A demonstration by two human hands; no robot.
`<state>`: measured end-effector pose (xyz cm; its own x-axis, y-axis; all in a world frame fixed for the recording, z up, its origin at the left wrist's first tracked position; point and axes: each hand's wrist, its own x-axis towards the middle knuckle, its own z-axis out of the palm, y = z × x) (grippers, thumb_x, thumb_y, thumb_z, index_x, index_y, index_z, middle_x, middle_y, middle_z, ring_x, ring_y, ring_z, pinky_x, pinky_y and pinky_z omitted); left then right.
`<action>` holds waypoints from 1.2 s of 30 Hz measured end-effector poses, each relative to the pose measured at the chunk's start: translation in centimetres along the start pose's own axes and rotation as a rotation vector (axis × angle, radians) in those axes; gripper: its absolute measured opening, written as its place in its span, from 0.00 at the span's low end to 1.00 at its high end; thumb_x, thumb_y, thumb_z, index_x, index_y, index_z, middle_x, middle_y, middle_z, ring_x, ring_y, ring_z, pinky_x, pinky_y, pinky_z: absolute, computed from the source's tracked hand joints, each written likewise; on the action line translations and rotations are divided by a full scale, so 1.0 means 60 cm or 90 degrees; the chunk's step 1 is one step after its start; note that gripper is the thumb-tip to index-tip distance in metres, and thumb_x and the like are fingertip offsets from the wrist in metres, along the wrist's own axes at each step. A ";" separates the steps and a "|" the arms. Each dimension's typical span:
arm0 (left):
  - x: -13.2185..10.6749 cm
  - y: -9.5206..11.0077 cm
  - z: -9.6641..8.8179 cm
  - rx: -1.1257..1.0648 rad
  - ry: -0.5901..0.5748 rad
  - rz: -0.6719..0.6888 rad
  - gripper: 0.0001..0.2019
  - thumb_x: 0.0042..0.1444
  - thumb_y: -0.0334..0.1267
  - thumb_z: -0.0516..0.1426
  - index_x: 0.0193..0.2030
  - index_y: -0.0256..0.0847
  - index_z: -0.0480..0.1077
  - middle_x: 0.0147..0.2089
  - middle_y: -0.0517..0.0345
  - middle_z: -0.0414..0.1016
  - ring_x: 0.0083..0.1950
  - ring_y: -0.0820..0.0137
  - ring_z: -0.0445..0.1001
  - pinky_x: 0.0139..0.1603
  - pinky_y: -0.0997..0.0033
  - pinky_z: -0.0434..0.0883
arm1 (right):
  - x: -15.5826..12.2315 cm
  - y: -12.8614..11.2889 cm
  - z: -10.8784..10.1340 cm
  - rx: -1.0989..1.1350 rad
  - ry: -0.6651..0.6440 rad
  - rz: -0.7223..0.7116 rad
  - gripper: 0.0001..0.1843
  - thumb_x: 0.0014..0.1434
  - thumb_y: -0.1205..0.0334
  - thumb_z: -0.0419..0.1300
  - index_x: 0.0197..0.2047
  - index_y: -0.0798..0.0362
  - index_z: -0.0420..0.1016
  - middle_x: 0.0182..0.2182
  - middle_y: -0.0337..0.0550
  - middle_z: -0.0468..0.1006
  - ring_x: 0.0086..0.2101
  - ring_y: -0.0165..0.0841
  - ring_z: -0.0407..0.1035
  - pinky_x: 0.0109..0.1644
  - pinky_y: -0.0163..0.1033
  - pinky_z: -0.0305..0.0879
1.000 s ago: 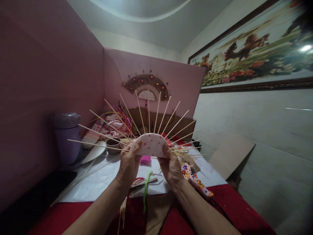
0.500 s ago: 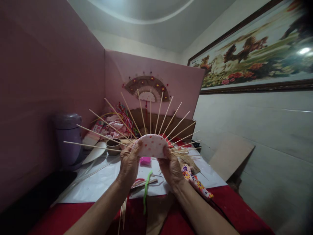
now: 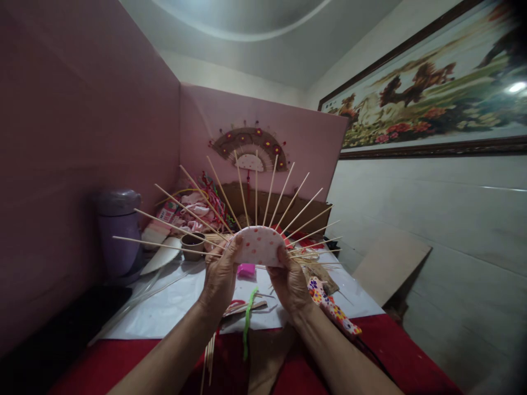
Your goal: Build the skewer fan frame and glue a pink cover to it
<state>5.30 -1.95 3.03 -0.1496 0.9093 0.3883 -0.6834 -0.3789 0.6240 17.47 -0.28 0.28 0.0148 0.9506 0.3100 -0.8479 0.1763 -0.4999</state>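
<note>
Between my two hands is a fan frame, a white half-round piece with reddish dots and thin wooden sticks spreading out from its curved edge. My left hand grips its left end, thumb on the front. At the right end my right hand pinches it the same way. The fingers behind the piece are mostly hidden. It is held upright above the white table covering. Below it lie a pink block and a green fuzzy strip.
A finished fan hangs on the pink back panel. On the left stand a purple container and a brown cup. A flower-patterned glue gun lies right of my right hand. Loose sticks overhang the red cloth.
The whole view has shifted slightly, so everything sits a little further right. Both hands keep the same hold on the fan frame.
</note>
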 end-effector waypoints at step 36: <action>0.007 -0.007 -0.005 -0.058 0.063 -0.024 0.09 0.41 0.35 0.64 0.31 0.35 0.75 0.29 0.57 0.77 0.31 0.74 0.73 0.35 0.75 0.70 | 0.003 0.011 -0.009 -0.087 0.045 -0.019 0.13 0.45 0.64 0.66 0.37 0.54 0.76 0.30 0.39 0.80 0.32 0.32 0.73 0.38 0.38 0.70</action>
<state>5.29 -1.37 2.71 -0.1893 0.9367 0.2946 -0.7509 -0.3314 0.5712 17.18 0.14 -0.43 0.0809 0.9593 0.2706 -0.7670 0.2333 -0.5977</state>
